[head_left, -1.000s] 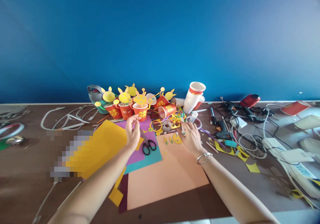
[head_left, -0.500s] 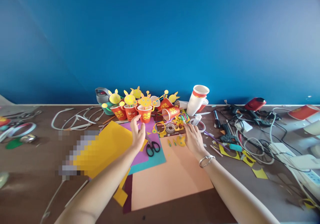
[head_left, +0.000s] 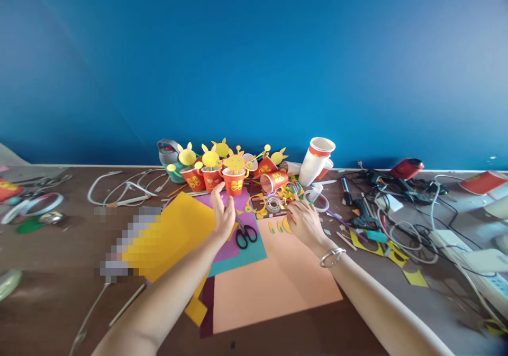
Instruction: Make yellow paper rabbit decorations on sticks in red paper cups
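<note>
My left hand (head_left: 223,213) hovers open just in front of a red paper cup (head_left: 233,181) topped with a yellow paper animal face, fingers spread and holding nothing. My right hand (head_left: 305,220), with a bracelet on its wrist, rests curled over small yellow cut-out pieces (head_left: 278,226) at the far edge of a peach paper sheet (head_left: 273,282); whether it grips one I cannot make out. Black scissors (head_left: 246,234) lie between the two hands on purple and teal sheets.
More decorated red cups (head_left: 198,173) stand in a row by the blue wall, beside a stack of white cups (head_left: 315,160). A yellow sheet (head_left: 174,234) lies at left. A glue gun (head_left: 363,213), cables and a power strip (head_left: 482,263) crowd the right; tape rolls (head_left: 32,205) sit far left.
My left hand has drawn back a little from the red cup and opened. My right hand has settled nearer the yellow cut-outs. The view has shifted slightly leftward.
</note>
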`<state>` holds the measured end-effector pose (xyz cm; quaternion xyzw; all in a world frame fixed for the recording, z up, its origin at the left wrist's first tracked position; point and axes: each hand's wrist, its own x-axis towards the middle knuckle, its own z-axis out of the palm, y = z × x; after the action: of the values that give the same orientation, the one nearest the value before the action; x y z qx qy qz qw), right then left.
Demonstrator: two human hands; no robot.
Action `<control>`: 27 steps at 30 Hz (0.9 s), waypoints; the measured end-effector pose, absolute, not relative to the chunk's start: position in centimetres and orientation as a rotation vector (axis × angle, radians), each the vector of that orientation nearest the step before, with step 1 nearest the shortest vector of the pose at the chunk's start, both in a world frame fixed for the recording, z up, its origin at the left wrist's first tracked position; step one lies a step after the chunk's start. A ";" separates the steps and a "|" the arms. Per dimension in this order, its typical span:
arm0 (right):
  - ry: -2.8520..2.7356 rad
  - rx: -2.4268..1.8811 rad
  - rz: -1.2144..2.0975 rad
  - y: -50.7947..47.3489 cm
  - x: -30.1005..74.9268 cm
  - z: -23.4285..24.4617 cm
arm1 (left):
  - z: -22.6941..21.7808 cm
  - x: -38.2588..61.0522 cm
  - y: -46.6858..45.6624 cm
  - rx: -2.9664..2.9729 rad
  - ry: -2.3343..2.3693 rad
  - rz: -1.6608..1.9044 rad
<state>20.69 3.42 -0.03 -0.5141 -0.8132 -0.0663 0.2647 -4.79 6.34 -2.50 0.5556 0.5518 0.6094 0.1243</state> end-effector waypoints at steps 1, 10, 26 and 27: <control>-2.210 -1.386 -0.161 3.5 20.6 0.0 | -2.5 -4.8 6.3 1.628 1.611 1.779; -2.224 -1.389 -0.174 5.0 19.8 1.1 | -2.0 -4.4 5.9 1.702 1.603 1.817; -2.378 -1.392 -0.420 8.4 17.8 8.0 | -1.5 -3.9 5.5 1.791 1.500 1.712; -2.322 -1.377 -0.387 7.9 17.9 8.6 | -1.4 -3.8 5.4 1.807 1.469 1.693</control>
<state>17.91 7.93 8.60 -0.4942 -0.8332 -0.1390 0.2055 -3.80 5.40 -1.40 0.6222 0.5060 0.5828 0.1309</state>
